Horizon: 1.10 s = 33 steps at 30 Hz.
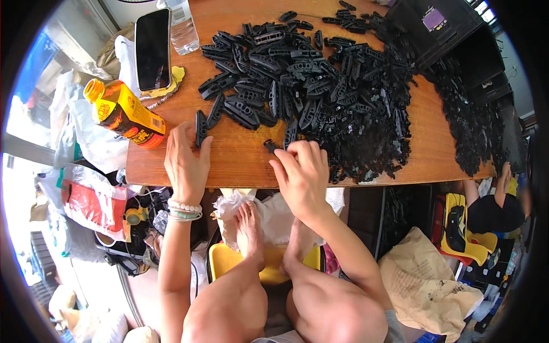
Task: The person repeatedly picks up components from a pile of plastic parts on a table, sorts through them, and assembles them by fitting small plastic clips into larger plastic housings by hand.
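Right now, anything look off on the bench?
Mainly the yellow-and-black bottle: it stands near the left edge of the table, close beside the left hand, where it could get knocked. No clear spill or damage visible.

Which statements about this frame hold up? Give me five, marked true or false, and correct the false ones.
1. The right hand has its fingers at a small black piece. True.
2. Bracelets circle the right wrist. False: the bracelets are on the left one.
3. The phone shows a dark screen. True.
4. The paper bag lies left of the legs. False: the paper bag is to the right of the legs.
5. The yellow bottle is nearer the left hand than the right. True.
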Tool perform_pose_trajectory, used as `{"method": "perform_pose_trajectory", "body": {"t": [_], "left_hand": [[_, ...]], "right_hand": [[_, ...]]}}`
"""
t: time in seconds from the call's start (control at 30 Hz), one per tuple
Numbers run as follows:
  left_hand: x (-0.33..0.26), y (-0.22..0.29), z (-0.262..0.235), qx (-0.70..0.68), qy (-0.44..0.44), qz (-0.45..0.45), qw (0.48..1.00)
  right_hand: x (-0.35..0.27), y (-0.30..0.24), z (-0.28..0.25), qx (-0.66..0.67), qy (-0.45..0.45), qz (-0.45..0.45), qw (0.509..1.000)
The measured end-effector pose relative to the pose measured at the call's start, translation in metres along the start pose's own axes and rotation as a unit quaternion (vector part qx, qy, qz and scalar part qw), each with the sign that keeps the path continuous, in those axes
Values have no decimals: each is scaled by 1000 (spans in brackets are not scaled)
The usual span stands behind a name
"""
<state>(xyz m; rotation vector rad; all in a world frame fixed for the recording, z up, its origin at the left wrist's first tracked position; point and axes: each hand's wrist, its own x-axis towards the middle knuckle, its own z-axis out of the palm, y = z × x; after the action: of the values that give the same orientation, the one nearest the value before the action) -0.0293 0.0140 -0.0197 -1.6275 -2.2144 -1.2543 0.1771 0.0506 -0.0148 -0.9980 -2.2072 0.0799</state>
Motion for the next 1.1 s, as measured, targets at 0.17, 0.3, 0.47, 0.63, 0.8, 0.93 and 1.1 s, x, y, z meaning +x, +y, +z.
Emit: {"method": "perform_pose_trajectory", "body": {"t": [0.17, 0.3, 0.47, 0.63, 0.8, 0.93, 1.1], "left_hand": [[-13, -3, -2, -68, 30, -41, 996], [-27, 23, -22, -395, -54, -234, 887], [-35, 43, -31, -523, -173, -317, 772], [-44, 59, -34, -565, -232, -298, 733], [-47, 73, -32, -564, -269, -330, 707], [-37, 79, -37, -540, -301, -327, 714], [-46, 71, -34, -499, -308, -275, 762]], "right_hand": [[-1, 2, 14, -37, 20, -24, 999], [-7, 3, 4, 39, 107, -27, 993], [-3, -8, -19, 266, 115, 37, 956], [-8, -18, -33, 307, 67, 78, 946], [-15, -22, -41, 406, 22, 208, 890], [-15, -21, -49, 408, -37, 195, 891], [-21, -19, -47, 299, -1, 100, 949]]}}
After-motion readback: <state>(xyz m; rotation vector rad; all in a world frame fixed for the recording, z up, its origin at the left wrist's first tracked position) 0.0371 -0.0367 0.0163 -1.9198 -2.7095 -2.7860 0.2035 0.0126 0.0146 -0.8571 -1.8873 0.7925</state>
